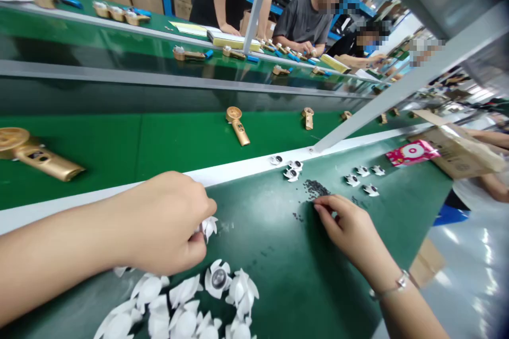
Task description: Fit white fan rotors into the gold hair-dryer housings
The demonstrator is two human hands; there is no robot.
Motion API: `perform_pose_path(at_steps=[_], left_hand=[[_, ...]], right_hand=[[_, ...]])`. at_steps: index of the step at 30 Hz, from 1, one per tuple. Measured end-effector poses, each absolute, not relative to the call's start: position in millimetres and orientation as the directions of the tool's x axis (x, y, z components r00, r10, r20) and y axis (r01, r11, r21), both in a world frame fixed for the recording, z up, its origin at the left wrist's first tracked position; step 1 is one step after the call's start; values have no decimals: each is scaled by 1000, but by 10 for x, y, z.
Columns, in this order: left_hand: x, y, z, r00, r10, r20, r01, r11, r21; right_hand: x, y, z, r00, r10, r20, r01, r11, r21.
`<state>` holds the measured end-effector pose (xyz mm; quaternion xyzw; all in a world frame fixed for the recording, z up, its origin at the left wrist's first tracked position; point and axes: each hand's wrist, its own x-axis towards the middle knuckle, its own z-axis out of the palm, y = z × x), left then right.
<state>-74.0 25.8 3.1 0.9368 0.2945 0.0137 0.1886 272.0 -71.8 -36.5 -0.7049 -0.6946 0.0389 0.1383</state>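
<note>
My left hand (170,222) is closed around a small white fan blade (209,226), part of which shows past the fingertips. Below it lies a heap of white fan blades (186,320); one blade (218,278) shows its round metallic centre. My right hand (344,222) has thumb and forefinger pinched together at the near edge of a pile of tiny black pieces (316,189). Whatever sits between those fingertips is too small to make out. Beyond the pile are a few white blades with dark centres (292,174), and several more (370,189) stand to its right.
Gold handheld fans (238,126) lie on the green conveyor belt (178,143) past the white rail (234,169). A slanting metal post (382,90) rises from the rail. A pink box (413,152) and a cardboard carton (461,151) stand at right. Co-workers sit and stand across the line.
</note>
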Motion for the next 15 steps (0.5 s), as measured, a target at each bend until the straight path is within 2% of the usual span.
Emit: perform_pose_path(at_steps=[3, 7, 10, 13, 15], left_hand=[[-712, 156, 4, 793, 594, -134, 605, -745, 281], [-813, 65, -40, 658, 709, -254, 752, -636, 173], [-887, 46, 6, 610, 755, -241, 791, -600, 121], [-877, 64, 170, 671, 727, -145, 739, -639, 215], [-838, 100, 294, 719, 692, -71, 642, -621, 449]], right_hand=[[2723, -766, -454, 12, 987, 162, 976, 24, -217], [2664, -673, -423, -73, 989, 129, 989, 89, -121], [2614, -617, -391, -116, 988, 100, 993, 119, -24], [2580, -594, -414, -131, 986, 104, 991, 126, 50], [2577, -582, -455, -130, 984, 118, 990, 122, 73]])
